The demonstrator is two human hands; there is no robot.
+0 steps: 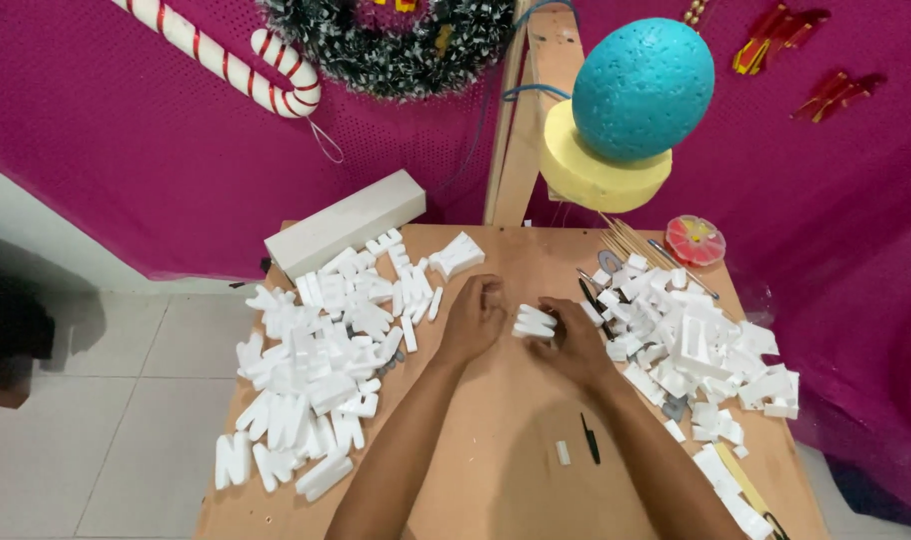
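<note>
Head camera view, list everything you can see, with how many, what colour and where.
wooden table: one, light brown, centre.
foam letters: a heap, white, table's left side.
foam offcuts: a heap, white, table's right side.
foam block: one, long, white, table's back left.
foam ball: one, teal, on a yellow foam disc, above the table's back edge.
candy cane: one, red and white, on the magenta backdrop.
wreath: one, dark green, top centre.
wooden skewers: a bundle, tan, back right.
foam piece: one, white, in the right hand's grip.
left hand: beside the piece; contact unclear.
right hand: holding the piece.
</note>
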